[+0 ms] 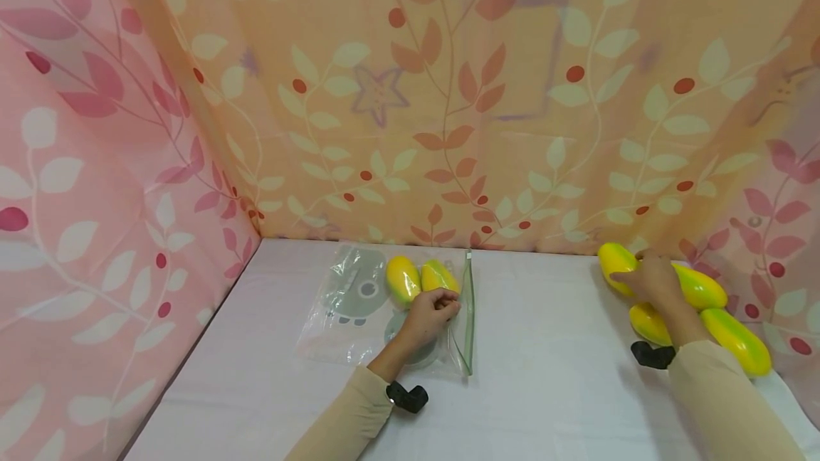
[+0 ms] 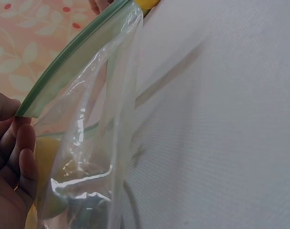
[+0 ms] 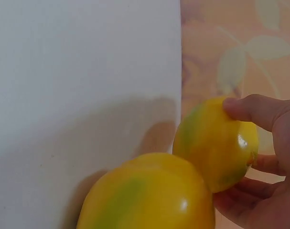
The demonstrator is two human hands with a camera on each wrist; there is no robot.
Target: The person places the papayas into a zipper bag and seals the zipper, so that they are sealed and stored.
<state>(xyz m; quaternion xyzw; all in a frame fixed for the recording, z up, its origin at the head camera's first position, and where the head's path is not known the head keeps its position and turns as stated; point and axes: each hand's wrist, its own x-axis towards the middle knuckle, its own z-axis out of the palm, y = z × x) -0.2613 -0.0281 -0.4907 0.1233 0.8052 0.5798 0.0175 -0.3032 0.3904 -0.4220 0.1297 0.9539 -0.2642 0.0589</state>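
A clear zip bag (image 1: 329, 343) with a grey cartoon print and a green zip edge (image 2: 68, 59) lies on the table, its mouth facing right. Two yellow-green mangoes (image 1: 403, 280) are inside it. My left hand (image 1: 426, 319) pinches the zip edge between thumb and fingers, lifting the upper layer. Over at the right, my right hand (image 1: 656, 287) grips a mango (image 3: 216, 143), thumb on one side and fingers on the other. Close around that hand are more mangoes: one behind it (image 1: 702, 287), one below it (image 1: 648, 324) and one beside the sleeve (image 1: 737, 341).
A white cloth covers the table (image 1: 532, 390). Leaf-patterned curtains (image 1: 442, 91) rise along its back, left and right edges. Each wrist wears a small black camera (image 1: 407, 398). The right-hand mangoes lie near the table's right back corner.
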